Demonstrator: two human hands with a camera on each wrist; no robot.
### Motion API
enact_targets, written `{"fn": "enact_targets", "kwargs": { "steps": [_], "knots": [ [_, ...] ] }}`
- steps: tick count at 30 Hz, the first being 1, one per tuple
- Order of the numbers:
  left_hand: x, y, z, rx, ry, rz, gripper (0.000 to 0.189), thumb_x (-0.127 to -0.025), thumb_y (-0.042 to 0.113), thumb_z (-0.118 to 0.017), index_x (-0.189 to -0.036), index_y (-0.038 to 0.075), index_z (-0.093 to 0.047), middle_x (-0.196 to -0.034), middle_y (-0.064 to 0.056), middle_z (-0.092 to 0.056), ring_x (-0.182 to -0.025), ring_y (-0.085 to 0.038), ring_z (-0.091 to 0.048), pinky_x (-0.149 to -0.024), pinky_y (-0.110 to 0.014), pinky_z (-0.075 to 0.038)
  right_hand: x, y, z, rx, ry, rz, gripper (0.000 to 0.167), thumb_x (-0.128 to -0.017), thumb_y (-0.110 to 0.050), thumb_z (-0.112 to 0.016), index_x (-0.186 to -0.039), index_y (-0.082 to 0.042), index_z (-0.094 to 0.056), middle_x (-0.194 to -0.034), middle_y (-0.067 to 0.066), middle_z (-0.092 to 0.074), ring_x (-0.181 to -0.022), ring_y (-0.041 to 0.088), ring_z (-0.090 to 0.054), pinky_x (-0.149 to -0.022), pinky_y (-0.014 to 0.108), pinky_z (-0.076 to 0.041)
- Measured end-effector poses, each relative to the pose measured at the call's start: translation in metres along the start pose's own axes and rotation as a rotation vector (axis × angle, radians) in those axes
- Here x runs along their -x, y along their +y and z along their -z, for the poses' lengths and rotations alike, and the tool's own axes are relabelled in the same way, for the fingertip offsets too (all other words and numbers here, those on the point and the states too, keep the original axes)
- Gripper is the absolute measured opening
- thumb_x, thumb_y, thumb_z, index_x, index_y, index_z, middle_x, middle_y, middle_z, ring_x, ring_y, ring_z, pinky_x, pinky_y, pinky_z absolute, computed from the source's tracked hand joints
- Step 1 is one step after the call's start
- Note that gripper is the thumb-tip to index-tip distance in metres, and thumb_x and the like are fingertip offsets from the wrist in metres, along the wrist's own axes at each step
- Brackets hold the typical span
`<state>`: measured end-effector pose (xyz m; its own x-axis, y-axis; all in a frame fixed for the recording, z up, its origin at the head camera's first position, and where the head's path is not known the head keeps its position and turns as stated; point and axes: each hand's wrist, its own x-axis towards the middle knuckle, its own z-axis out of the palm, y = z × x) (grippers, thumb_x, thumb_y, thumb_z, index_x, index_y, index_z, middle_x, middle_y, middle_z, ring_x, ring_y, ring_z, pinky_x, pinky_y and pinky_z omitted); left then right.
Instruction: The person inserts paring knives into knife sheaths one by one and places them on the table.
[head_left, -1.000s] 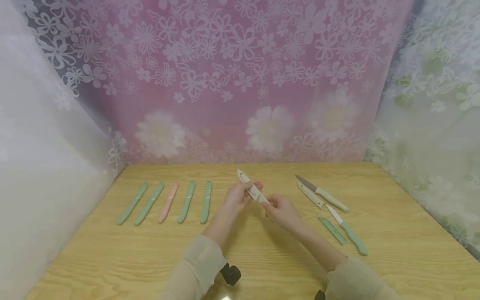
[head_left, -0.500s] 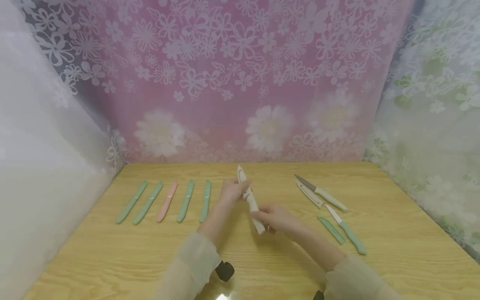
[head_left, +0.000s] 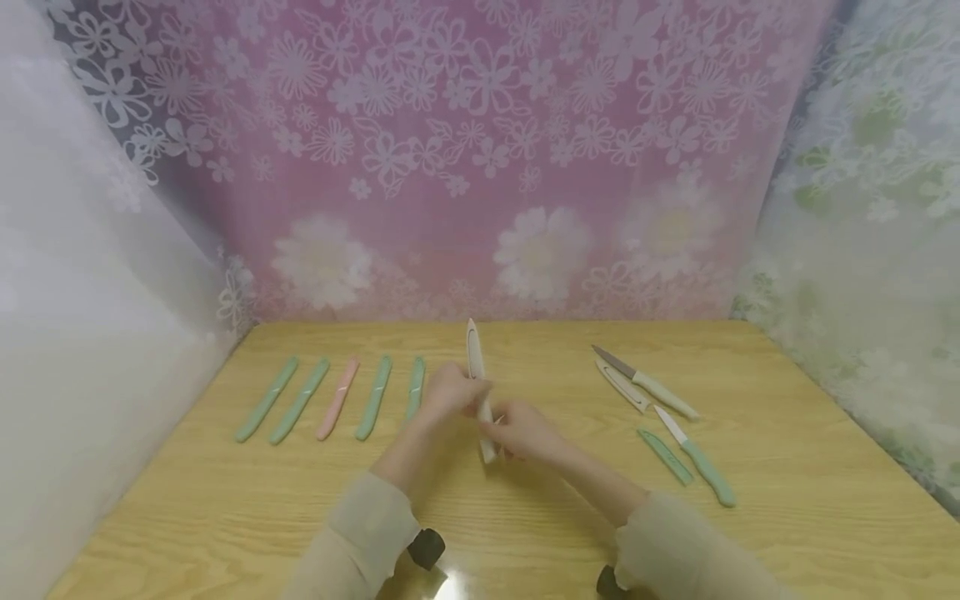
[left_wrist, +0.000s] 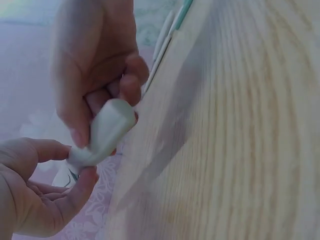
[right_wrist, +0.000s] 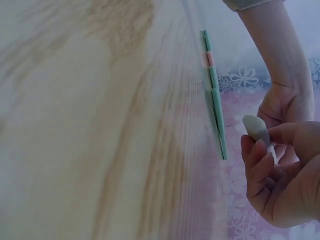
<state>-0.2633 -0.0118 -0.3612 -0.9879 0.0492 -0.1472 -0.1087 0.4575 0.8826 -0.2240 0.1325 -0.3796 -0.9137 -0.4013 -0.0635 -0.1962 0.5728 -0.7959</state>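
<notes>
Above the middle of the table both hands hold a white sheathed knife (head_left: pixel 476 354), its tip pointing to the back. The left hand (head_left: pixel 454 390) pinches it around the middle, where the sheath meets the handle. Behind it, the right hand (head_left: pixel 525 432) grips the white handle (left_wrist: pixel 114 125) between thumb and fingers. In the right wrist view the handle end (right_wrist: pixel 256 127) pokes out past the right fingers. Part of the blade cover is hidden by the left hand in the head view.
Left of the hands lie several sheathed knives in a row, green ones (head_left: pixel 373 398) and a pink one (head_left: pixel 337 398). At right are a white-handled knife (head_left: pixel 666 394), a white sheath (head_left: pixel 622 385), a green-handled knife (head_left: pixel 708 473) and a green sheath (head_left: pixel 665 457), on the wooden table (head_left: pixel 300 517).
The white knife has turned from slanting to nearly straight away from the person. Both hands have shifted left, and the right hand has moved from near the sheath's mouth down onto the handle.
</notes>
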Motion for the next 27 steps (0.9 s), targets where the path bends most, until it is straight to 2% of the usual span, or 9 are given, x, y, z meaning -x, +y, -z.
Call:
{"fn": "enact_targets", "kwargs": {
  "steps": [4, 9, 11, 14, 18, 23, 27],
  "knots": [
    [-0.007, -0.003, 0.003, -0.101, 0.028, 0.006, 0.022, -0.082, 0.012, -0.064, -0.093, -0.005, -0.059, -0.077, -0.011, -0.06, -0.063, -0.019, -0.059, -0.057, -0.028, -0.053, 0.003, 0.003, 0.002, 0.027, 0.018, 0.001, 0.024, -0.09, -0.017, -0.054, -0.1, 0.003, -0.061, -0.061, 0.002, -0.06, -0.044, 0.012, -0.048, -0.039, 0.018, -0.036],
    [-0.014, -0.007, 0.006, -0.371, 0.048, -0.024, 0.018, -0.079, 0.005, -0.063, -0.09, -0.008, -0.057, -0.067, -0.01, -0.054, -0.049, -0.015, -0.049, -0.038, -0.019, -0.04, 0.017, 0.013, 0.014, -0.003, 0.046, 0.003, 0.026, -0.093, -0.02, -0.052, -0.107, 0.002, -0.059, -0.065, 0.002, -0.061, -0.052, 0.015, -0.053, -0.045, 0.026, -0.045],
    [-0.015, -0.008, 0.007, -0.468, 0.037, -0.043, 0.016, -0.078, 0.003, -0.063, -0.088, -0.009, -0.058, -0.065, -0.009, -0.052, -0.048, -0.015, -0.048, -0.037, -0.018, -0.037, 0.023, 0.018, 0.022, 0.001, 0.053, 0.017, 0.027, -0.094, -0.02, -0.051, -0.108, 0.002, -0.059, -0.067, 0.004, -0.061, -0.055, 0.017, -0.054, -0.049, 0.03, -0.05],
    [-0.017, -0.01, 0.009, -0.562, 0.015, -0.065, 0.01, -0.077, -0.001, -0.061, -0.084, -0.006, -0.058, -0.066, -0.009, -0.051, -0.049, -0.015, -0.047, -0.038, -0.018, -0.037, 0.033, 0.027, 0.035, 0.018, 0.059, 0.047, 0.028, -0.095, -0.019, -0.051, -0.108, 0.005, -0.058, -0.069, 0.006, -0.061, -0.057, 0.021, -0.055, -0.053, 0.035, -0.052],
    [-0.018, -0.012, 0.008, -0.597, -0.019, -0.063, 0.012, -0.077, -0.003, -0.06, -0.088, -0.008, -0.058, -0.069, -0.011, -0.053, -0.053, -0.017, -0.049, -0.041, -0.02, -0.04, 0.048, 0.043, 0.054, 0.061, 0.078, 0.068, 0.028, -0.095, -0.017, -0.05, -0.106, 0.008, -0.056, -0.069, 0.008, -0.06, -0.056, 0.021, -0.055, -0.051, 0.032, -0.051],
    [-0.02, -0.012, 0.007, -0.615, -0.033, -0.056, 0.02, -0.081, -0.001, -0.059, -0.098, -0.012, -0.058, -0.072, -0.012, -0.053, -0.055, -0.019, -0.054, -0.043, -0.021, -0.046, 0.069, 0.063, 0.075, 0.166, 0.16, 0.07, 0.027, -0.094, -0.016, -0.05, -0.104, 0.008, -0.058, -0.066, 0.004, -0.06, -0.053, 0.015, -0.053, -0.048, 0.024, -0.046],
    [-0.022, -0.01, 0.005, -0.654, -0.034, -0.078, 0.019, -0.083, 0.001, -0.058, -0.097, -0.011, -0.059, -0.07, -0.012, -0.053, -0.053, -0.018, -0.053, -0.042, -0.02, -0.045, 0.089, 0.077, 0.094, 0.228, 0.224, 0.017, 0.026, -0.095, -0.018, -0.05, -0.104, 0.005, -0.059, -0.066, 0.0, -0.06, -0.054, 0.012, -0.051, -0.046, 0.023, -0.043]
  ]
}}
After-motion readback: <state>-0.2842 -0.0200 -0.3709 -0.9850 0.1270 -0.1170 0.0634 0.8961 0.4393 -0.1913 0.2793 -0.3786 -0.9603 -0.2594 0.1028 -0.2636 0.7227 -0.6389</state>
